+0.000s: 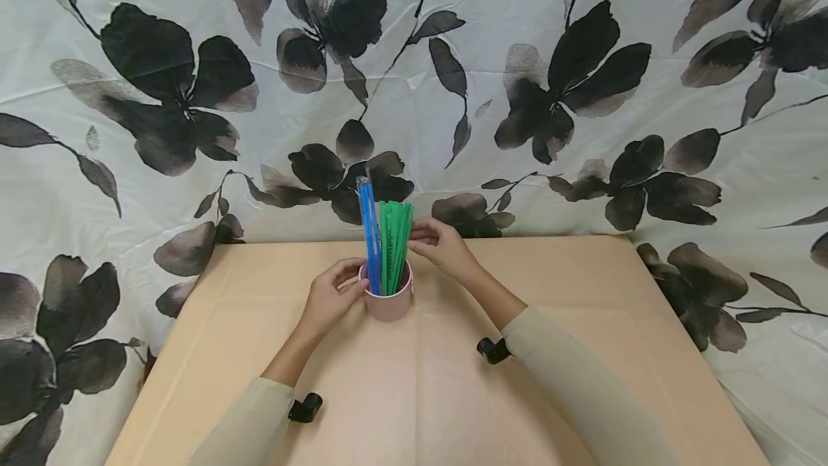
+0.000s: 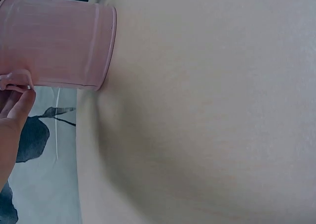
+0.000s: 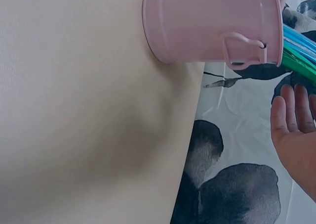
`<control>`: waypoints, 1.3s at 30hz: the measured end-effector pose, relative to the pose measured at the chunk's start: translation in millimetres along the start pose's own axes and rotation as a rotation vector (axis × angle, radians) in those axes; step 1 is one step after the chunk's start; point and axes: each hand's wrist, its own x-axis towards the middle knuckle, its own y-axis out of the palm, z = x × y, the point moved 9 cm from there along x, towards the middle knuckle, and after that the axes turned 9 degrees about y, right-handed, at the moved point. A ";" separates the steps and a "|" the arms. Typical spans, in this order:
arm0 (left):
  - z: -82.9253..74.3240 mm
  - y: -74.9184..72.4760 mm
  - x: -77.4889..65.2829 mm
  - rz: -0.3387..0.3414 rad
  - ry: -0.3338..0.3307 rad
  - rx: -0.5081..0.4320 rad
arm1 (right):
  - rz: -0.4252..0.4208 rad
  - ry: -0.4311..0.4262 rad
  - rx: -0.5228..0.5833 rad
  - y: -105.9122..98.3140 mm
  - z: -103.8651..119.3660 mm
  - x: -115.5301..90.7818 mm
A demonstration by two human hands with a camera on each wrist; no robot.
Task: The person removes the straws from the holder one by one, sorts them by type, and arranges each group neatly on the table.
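A pink metal bucket [image 1: 388, 306] stands upright near the far edge of the table, with a small looped handle [image 3: 242, 51] on its side. Several slim green sticks [image 1: 394, 243] and blue sticks [image 1: 370, 236] rise from it, side by side, leaning a little. At the bucket's left, my left hand [image 1: 333, 293] holds the other looped handle [image 2: 17, 78] between thumb and fingers near the rim. My right hand [image 1: 440, 247] is beside the green sticks on the right, its fingers extended and holding nothing, apart from the bucket handle in the right wrist view.
The light tan table [image 1: 491, 394] has its far edge just behind the bucket. A white cloth with dark flowers [image 1: 453, 113] hangs behind and around it. Black wrist cameras [image 1: 494, 351] are strapped to both sleeves.
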 end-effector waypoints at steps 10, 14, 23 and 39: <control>24.4 -1.8 1.0 -0.026 -0.026 0.024 | -0.033 0.018 -0.022 3.1 14.8 -5.5; 24.6 -1.1 0.8 -0.022 -0.020 0.012 | -0.041 0.014 -0.018 3.0 28.7 -12.3; 22.2 -0.2 1.6 -0.023 -0.019 0.008 | -0.074 0.023 0.034 4.8 3.9 2.5; 23.2 0.1 1.5 -0.009 -0.010 0.011 | -0.137 -0.082 0.087 -23.4 35.4 -3.4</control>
